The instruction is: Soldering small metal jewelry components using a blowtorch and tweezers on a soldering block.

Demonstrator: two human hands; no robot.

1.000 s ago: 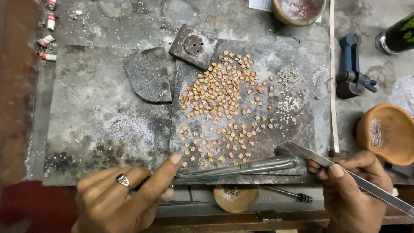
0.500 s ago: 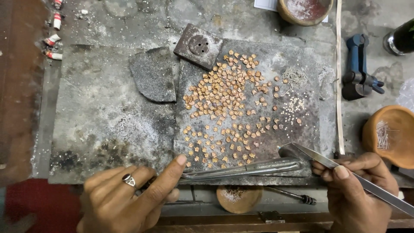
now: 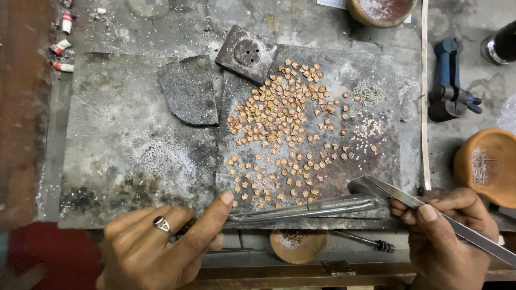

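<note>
Several small copper-coloured star-shaped pieces (image 3: 279, 123) lie spread over a dark grey slab (image 3: 376, 161). My left hand (image 3: 166, 241), with a ring on one finger, holds long metal tweezers (image 3: 306, 208) that lie along the slab's near edge, forefinger stretched onto them. My right hand (image 3: 446, 236) grips a flat metal blade (image 3: 408, 200) whose tip rests at the slab's near right corner. A small heap of thin wire bits (image 3: 368, 92) and tiny pale grains (image 3: 367, 129) sit on the slab's right side.
A square metal block with holes (image 3: 246, 53) and a curved dark stone piece (image 3: 189, 91) sit at the slab's top left. A blue tool (image 3: 449, 80) lies on the right, a clay bowl with pins (image 3: 486, 166) below it, another bowl (image 3: 382, 9) at the top, a small dish (image 3: 298, 246) near me.
Both hands stay nearly in place; the view has shifted slightly. The blade tip has crept a little further onto the slab's corner.
</note>
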